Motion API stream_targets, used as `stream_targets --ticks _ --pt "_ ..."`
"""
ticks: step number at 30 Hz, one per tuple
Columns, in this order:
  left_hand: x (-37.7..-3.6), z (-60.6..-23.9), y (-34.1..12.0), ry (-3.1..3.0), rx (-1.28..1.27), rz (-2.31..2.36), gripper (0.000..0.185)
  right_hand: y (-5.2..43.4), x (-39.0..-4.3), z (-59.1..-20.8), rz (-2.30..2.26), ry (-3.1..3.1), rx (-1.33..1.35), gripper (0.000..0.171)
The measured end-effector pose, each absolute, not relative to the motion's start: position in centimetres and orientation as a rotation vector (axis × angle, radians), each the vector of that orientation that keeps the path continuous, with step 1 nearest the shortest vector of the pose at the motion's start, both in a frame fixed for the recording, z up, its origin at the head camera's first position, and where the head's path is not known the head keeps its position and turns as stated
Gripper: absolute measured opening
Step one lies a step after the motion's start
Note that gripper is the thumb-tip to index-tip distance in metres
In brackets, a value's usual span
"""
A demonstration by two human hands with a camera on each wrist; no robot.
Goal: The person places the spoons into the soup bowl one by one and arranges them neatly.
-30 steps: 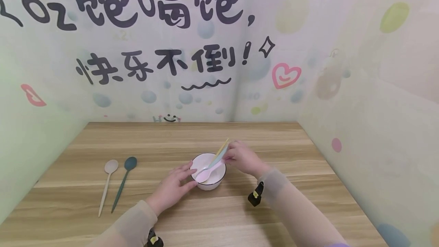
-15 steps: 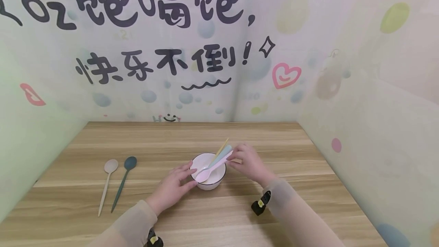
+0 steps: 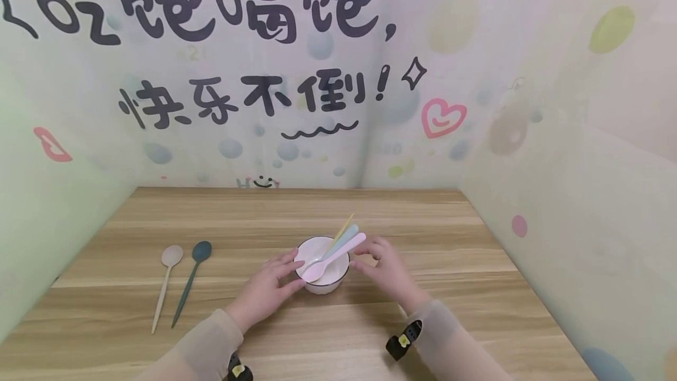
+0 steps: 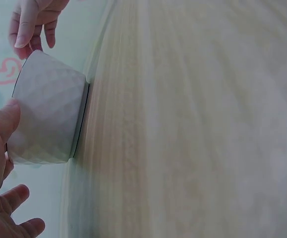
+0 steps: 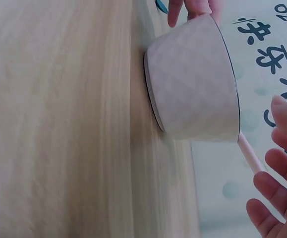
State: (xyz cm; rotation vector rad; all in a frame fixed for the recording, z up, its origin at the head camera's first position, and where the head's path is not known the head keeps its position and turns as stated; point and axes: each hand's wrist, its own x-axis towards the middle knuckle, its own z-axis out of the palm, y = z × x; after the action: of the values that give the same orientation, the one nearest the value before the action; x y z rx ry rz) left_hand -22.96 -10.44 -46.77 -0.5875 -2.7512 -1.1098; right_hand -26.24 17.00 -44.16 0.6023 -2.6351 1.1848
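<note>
Down at the near middle of the wooden surface (image 3: pixel 423 240), the left hand (image 3: pixel 267 290) rests against the left side of a small white faceted bowl with a dark rim (image 3: pixel 322 263), its fingers nearly straight and its thumb touching the wall. The right hand (image 3: pixel 386 269) sits just beside the bowl's right side, fingers relaxed and spread, holding nothing. Three long plastic spoons lie in the bowl with their handles slanting up over the right rim: a pink spoon (image 3: pixel 333 257) in front, a pale blue spoon (image 3: pixel 345 237) behind it, and a yellow spoon (image 3: pixel 346 223) farthest back. Well apart to the left, a beige spoon (image 3: pixel 166 281) and a dark teal spoon (image 3: pixel 191 280) lie side by side on the surface.
</note>
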Motion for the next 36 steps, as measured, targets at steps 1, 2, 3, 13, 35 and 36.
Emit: stream_targets --ticks 1,2,3,13,35,36 --pt "-22.9 -46.8 -10.4 -2.748 -0.591 -1.109 0.044 16.9 -26.1 -44.3 1.194 -2.628 0.587 0.019" --pt "-22.9 -46.8 -10.5 -2.747 -0.591 -1.110 0.044 16.8 -26.0 -44.4 1.206 -2.623 0.572 0.019" --pt "-22.9 -46.8 -10.5 -2.745 -0.591 -1.111 0.044 16.7 -25.8 -44.5 1.216 -2.618 0.557 0.020" --pt "-22.9 -47.1 -10.6 -2.748 -0.570 -1.132 0.045 15.5 -24.3 -46.0 1.343 -2.628 0.460 0.042" --pt "-22.8 -46.6 -10.6 -2.770 -0.570 -1.128 0.046 14.9 -23.7 -47.4 1.016 -2.673 0.601 0.047" --pt "-22.8 -46.6 -10.5 -2.774 -0.574 -1.130 0.046 14.9 -23.7 -47.5 1.019 -2.668 0.595 0.048"
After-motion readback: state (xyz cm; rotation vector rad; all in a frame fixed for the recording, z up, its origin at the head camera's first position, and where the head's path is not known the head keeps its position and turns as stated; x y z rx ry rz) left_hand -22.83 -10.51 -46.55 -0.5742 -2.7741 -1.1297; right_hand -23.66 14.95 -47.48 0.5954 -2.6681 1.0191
